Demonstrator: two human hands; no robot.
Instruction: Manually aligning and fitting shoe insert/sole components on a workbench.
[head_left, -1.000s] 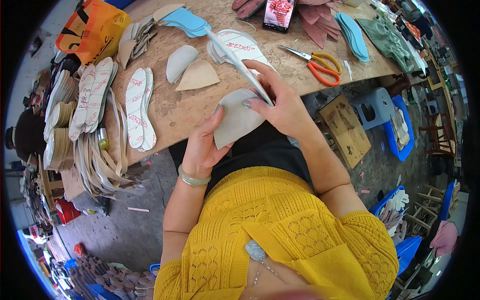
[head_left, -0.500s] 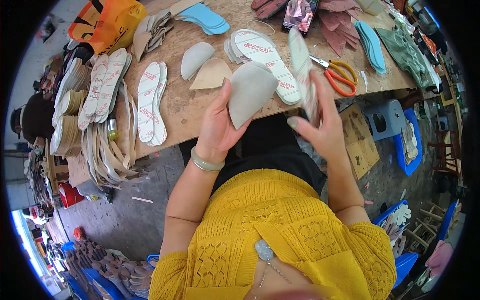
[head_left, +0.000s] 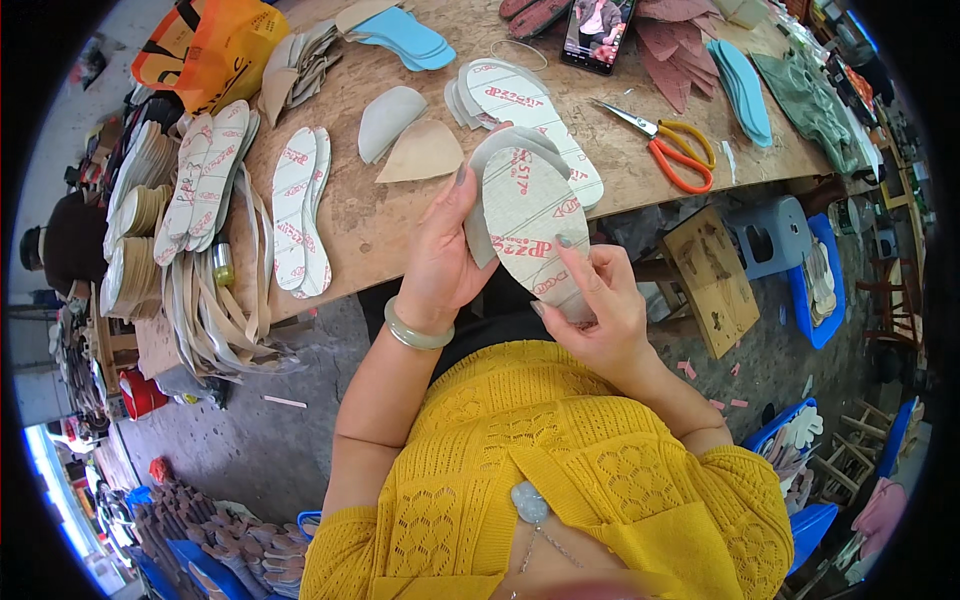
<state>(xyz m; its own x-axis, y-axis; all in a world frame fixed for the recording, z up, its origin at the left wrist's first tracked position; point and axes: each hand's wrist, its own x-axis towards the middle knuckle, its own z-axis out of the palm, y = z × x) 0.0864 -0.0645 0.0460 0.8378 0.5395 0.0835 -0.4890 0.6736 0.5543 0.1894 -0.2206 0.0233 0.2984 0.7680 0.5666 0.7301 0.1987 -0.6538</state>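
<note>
In front of me my right hand [head_left: 605,305] pinches the near end of a white insole [head_left: 535,215] with red print and dark lines. Behind it, my left hand [head_left: 445,240] grips a grey half-round piece [head_left: 481,222], thumb along its left edge. The insole lies over most of that piece, whose rounded top shows beyond the toe. On the table past my hands are a beige half-round piece [head_left: 422,153], grey half-round pieces [head_left: 390,118] and a stack of printed insoles [head_left: 545,115].
Orange-handled scissors [head_left: 665,150] lie open on the table [head_left: 375,235], right of the insole stack. A phone [head_left: 594,35] stands at the back. Paired insoles [head_left: 302,205] and blue insole pieces [head_left: 405,38] lie leftward. A blue tray [head_left: 825,290] sits at the right.
My right hand has brought the insole down and left from above the scissors' tip onto the grey piece. The left hand still holds the grey piece in nearly the same place.
</note>
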